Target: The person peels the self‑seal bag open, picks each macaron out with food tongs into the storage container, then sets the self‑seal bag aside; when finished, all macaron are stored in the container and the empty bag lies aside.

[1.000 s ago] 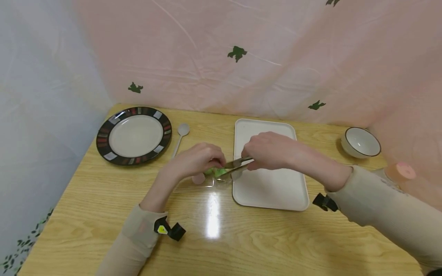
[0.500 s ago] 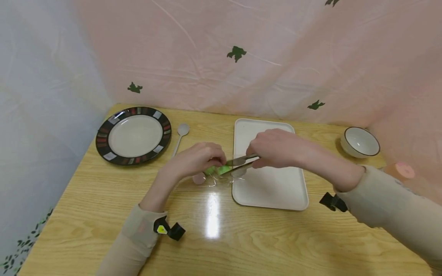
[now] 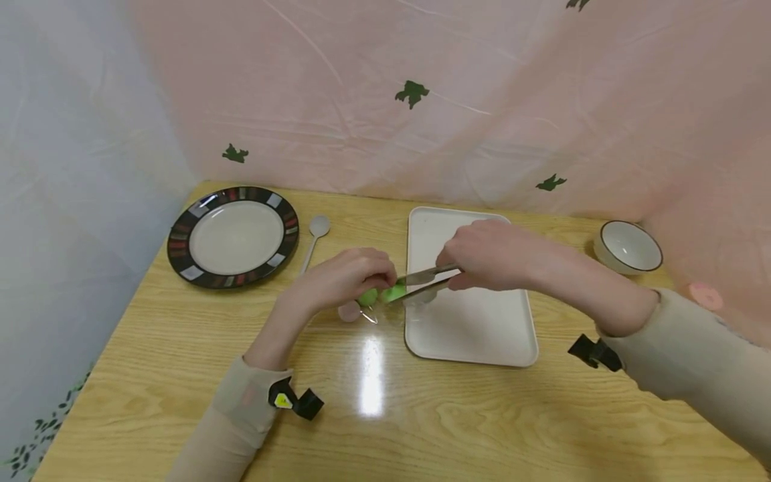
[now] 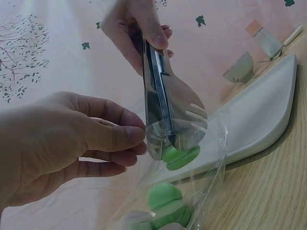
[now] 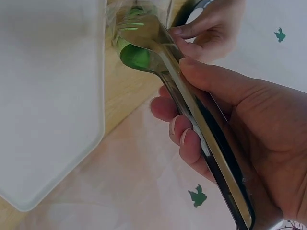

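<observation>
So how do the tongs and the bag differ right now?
Look: the tongs are shiny metal; the bag is clear and crinkled.
Contents: the tongs have one green piece between their tips; the bag holds other green pieces and pale pieces.
Hold: the right hand grips the tongs; the left hand pinches the bag's edge.
Shared: both are hand-held.

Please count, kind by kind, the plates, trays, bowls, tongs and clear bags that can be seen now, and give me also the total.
Plate: 1
Tray: 1
Bowl: 1
Tongs: 1 pair
Clear bag: 1
Total: 5
</observation>
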Demonstrator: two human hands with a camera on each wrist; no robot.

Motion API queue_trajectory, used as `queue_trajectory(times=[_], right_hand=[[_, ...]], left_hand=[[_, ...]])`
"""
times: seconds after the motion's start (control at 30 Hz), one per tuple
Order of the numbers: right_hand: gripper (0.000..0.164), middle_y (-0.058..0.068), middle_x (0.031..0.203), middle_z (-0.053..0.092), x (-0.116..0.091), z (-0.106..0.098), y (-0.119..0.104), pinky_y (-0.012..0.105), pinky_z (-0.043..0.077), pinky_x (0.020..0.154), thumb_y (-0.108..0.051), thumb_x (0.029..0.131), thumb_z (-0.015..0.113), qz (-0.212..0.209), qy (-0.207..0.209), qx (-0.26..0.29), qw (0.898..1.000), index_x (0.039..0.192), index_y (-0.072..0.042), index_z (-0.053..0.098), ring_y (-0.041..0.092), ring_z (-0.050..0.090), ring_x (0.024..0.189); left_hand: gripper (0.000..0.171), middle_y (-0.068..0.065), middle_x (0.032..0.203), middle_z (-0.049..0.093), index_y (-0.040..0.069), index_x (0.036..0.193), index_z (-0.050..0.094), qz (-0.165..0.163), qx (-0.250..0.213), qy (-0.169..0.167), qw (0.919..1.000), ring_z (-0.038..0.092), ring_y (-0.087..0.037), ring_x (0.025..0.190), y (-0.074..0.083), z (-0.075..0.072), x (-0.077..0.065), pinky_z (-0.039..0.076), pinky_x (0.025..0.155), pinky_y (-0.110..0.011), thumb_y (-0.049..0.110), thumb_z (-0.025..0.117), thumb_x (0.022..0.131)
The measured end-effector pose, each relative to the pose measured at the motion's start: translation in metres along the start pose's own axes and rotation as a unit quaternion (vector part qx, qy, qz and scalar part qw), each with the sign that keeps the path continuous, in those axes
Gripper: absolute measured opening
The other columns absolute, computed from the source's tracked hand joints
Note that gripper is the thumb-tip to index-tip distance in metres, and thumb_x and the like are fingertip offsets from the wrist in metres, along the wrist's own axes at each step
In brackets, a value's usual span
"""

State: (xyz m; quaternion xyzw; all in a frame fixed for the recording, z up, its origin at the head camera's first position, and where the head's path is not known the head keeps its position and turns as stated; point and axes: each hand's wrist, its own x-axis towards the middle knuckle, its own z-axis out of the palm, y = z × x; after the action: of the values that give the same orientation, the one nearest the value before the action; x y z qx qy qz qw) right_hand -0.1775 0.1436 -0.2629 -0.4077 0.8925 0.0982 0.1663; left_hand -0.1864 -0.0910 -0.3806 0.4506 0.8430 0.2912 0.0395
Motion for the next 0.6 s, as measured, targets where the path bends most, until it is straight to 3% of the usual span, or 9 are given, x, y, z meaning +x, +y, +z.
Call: queue_trajectory(times=[0.23, 0.6], right_hand=[[0.008, -0.011, 0.069, 0.063, -0.009, -0.006, 0.005, 0.024, 0.042, 0.054, -0.029, 0.081, 0.073, -0.012, -0.005, 0.004, 1.0, 0.083, -0.022, 0.069, 0.007, 0.049, 0.056], [0.006, -0.011, 0.06, 0.052, -0.034, -0.014, 0.021, 0.023, 0.035, 0.049, -0.029, 0.082, 0.072, 0.02, -0.012, 0.033, 0.999, 0.081, -0.026, 0.066, 0.006, 0.042, 0.053]], left_hand=[[0.009, 0.009, 0.087, 0.062, 0.016, 0.091, 0.068, -0.005, 0.004, 0.001, 1.0, 0.053, -0.004, 0.079, 0.0, 0.0, 0.0, 0.049, 0.071, -0.019, 0.012, 0.059, 0.092], [0.01, 0.009, 0.089, 0.062, 0.018, 0.092, 0.066, -0.007, 0.007, 0.001, 1.0, 0.054, -0.004, 0.082, 0.001, -0.001, -0.001, 0.049, 0.075, -0.019, 0.012, 0.058, 0.093]])
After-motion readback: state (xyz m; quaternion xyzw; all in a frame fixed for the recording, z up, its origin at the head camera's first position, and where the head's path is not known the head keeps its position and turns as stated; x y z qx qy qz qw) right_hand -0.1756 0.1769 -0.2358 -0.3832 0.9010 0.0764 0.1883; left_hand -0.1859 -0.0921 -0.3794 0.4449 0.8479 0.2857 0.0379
